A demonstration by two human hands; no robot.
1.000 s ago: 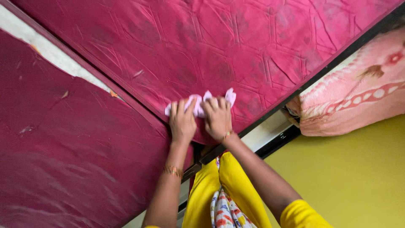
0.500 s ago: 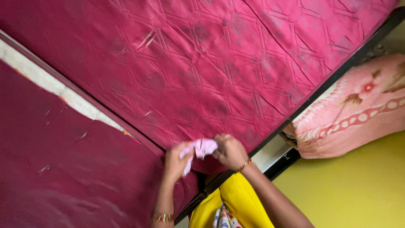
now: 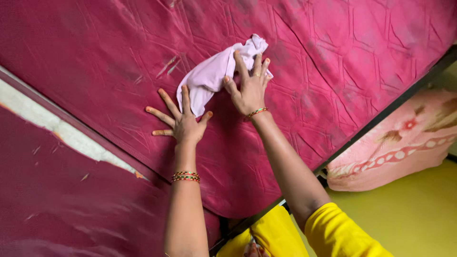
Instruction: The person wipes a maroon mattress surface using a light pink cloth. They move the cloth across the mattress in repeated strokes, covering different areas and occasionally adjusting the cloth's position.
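A pale pink cloth (image 3: 214,71) lies crumpled on a dark pink quilted mattress (image 3: 333,52). My right hand (image 3: 247,85) presses flat on the cloth's right part, fingers spread over it. Flat on the mattress at the cloth's lower left end lies my left hand (image 3: 180,121), fingers apart, one finger overlapping the cloth's edge. Both wrists wear bangles, and yellow sleeves show at the bottom.
A second dark pink mattress (image 3: 62,200) lies at the lower left, parted from the first by a pale strip (image 3: 57,128). A black bed frame edge (image 3: 381,119) runs along the right. Beyond it sit a pink patterned blanket (image 3: 404,143) and a yellow floor (image 3: 419,214).
Both hands lifted the cloth from near the mattress edge, then carried it further onto the mattress. The cloth is now spread out more, and the hands lie flat.
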